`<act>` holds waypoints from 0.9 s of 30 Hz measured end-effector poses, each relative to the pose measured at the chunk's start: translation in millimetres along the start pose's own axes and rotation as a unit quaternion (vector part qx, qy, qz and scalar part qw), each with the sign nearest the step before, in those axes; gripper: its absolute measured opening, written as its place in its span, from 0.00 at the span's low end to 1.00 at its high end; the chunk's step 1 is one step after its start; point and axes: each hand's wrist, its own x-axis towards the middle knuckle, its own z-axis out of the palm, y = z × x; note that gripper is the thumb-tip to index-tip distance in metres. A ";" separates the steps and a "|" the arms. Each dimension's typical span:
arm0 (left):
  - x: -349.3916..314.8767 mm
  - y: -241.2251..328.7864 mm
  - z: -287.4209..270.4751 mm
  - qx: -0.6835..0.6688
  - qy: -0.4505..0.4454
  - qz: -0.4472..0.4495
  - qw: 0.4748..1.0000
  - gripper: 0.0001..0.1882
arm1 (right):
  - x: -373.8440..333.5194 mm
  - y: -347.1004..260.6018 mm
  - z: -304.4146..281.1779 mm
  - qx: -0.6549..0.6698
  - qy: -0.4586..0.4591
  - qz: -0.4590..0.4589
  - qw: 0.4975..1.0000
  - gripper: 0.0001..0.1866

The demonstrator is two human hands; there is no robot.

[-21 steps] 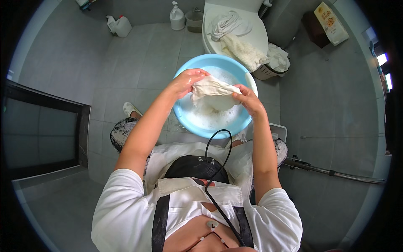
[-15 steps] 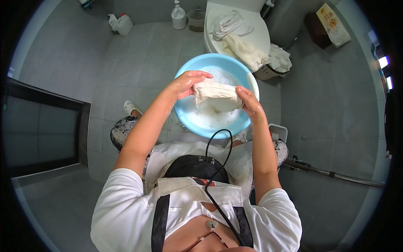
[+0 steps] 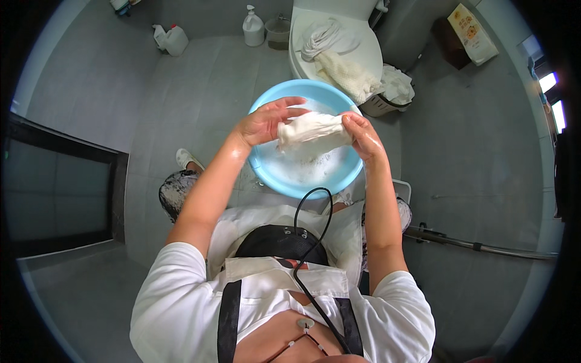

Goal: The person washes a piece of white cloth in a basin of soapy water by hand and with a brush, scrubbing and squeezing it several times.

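Note:
A wet white cloth [image 3: 315,130] is stretched between my two hands above a light blue basin [image 3: 261,169] of sudsy water. My left hand [image 3: 269,121] is at the cloth's left end, with its upper fingers stretched out and apart; the rest of its grip is partly hidden behind the fabric. My right hand [image 3: 363,134] pinches the other end between thumb and fingers. Foam [image 3: 305,171] floats on the water below, and the middle of the cloth sags a little toward it.
A toilet [image 3: 376,57] beyond the basin carries a white cloth bundle [image 3: 324,37] and a cream knitted cloth [image 3: 348,75]. Beside it stands a filled waste bin [image 3: 382,107]. A pump bottle [image 3: 253,27] and a white jug [image 3: 176,41] line the far wall. A black cable [image 3: 315,242] hangs before me.
The left hand's fingers have opened a little wider, and the cloth's folds have shifted. Both hands stay over the basin. The whole view has shifted slightly.

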 end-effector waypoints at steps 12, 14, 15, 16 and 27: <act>47.1 -70.3 0.5 0.304 0.107 0.044 0.946 0.17 | 33.4 -0.3 8.5 -0.356 0.152 -0.068 0.920 0.12; 53.4 -75.8 -22.5 0.089 0.147 0.023 0.985 0.18 | 33.4 3.8 3.7 -0.435 0.155 -0.106 0.881 0.16; 53.2 -74.1 -6.3 0.275 0.060 0.130 0.951 0.19 | 43.2 21.2 -9.0 -0.476 0.182 -0.129 0.851 0.19; 51.0 -73.0 -3.8 0.093 0.067 0.087 0.990 0.19 | 41.7 16.4 -1.9 -0.492 0.159 -0.104 0.850 0.20; 50.8 -98.3 -17.6 -0.155 0.121 0.032 0.980 0.22 | -16.4 4.2 23.7 -0.479 0.222 -0.178 0.830 0.09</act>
